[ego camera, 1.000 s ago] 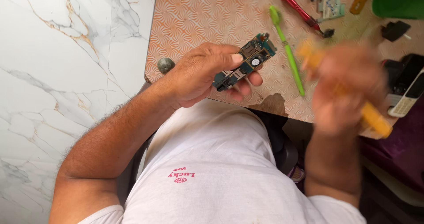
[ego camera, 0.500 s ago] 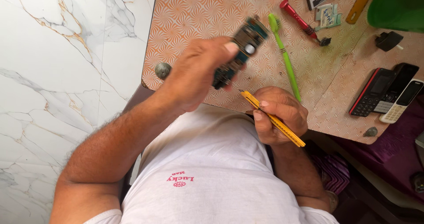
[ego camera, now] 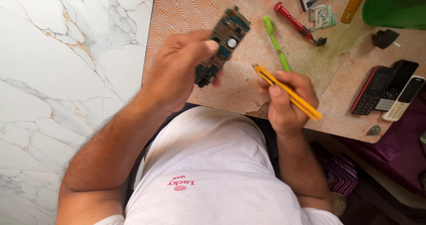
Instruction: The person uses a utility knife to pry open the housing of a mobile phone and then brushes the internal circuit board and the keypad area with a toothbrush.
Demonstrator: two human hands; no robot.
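My left hand (ego camera: 179, 70) grips a green phone circuit board (ego camera: 224, 41) by its lower end and holds it tilted above the patterned table (ego camera: 186, 12). My right hand (ego camera: 286, 101) holds a slim yellow tool (ego camera: 286, 92) like a pen, its tip pointing up and left toward the board, a short gap away. A green toothbrush (ego camera: 275, 41) lies on the table just behind the right hand.
A red-handled screwdriver (ego camera: 295, 23), small parts and a yellow ruler (ego camera: 355, 3) lie at the back. A green bowl (ego camera: 395, 5) sits at the far right corner. Three keypad phones (ego camera: 390, 90) lie at the right edge. White marble floor (ego camera: 66, 74) is on the left.
The left hand has lifted the board higher and turned it. The right hand came in from the right, steadied, and rose with the yellow tool toward the board.
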